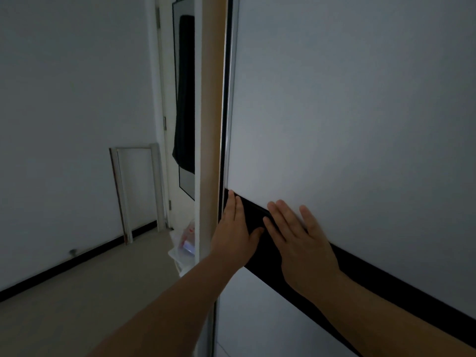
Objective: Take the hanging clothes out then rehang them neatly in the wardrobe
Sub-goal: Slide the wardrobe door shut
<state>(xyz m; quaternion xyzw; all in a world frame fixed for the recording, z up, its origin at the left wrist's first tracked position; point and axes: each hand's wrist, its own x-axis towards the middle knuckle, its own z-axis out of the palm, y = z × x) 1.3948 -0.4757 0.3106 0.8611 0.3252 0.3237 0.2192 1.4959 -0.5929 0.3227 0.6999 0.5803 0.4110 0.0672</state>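
A white sliding wardrobe door (pixel 347 112) with a black horizontal band (pixel 386 287) fills the right of the head view. It sits shut against the wooden side panel (pixel 210 112), leaving a thin dark seam. My left hand (pixel 235 228) lies flat on the band at the door's left edge, fingers together and pointing up. My right hand (pixel 298 238) is pressed flat on the door just to its right, fingers spread. Neither hand holds anything. The wardrobe's inside and the hanging clothes are hidden.
A mirror (pixel 185 99) on the far wall shows a dark garment. A white frame (pixel 136 189) leans on the left wall. A plastic bag (pixel 185 243) lies on the floor beside the wardrobe. Beige floor stretches along the left wall.
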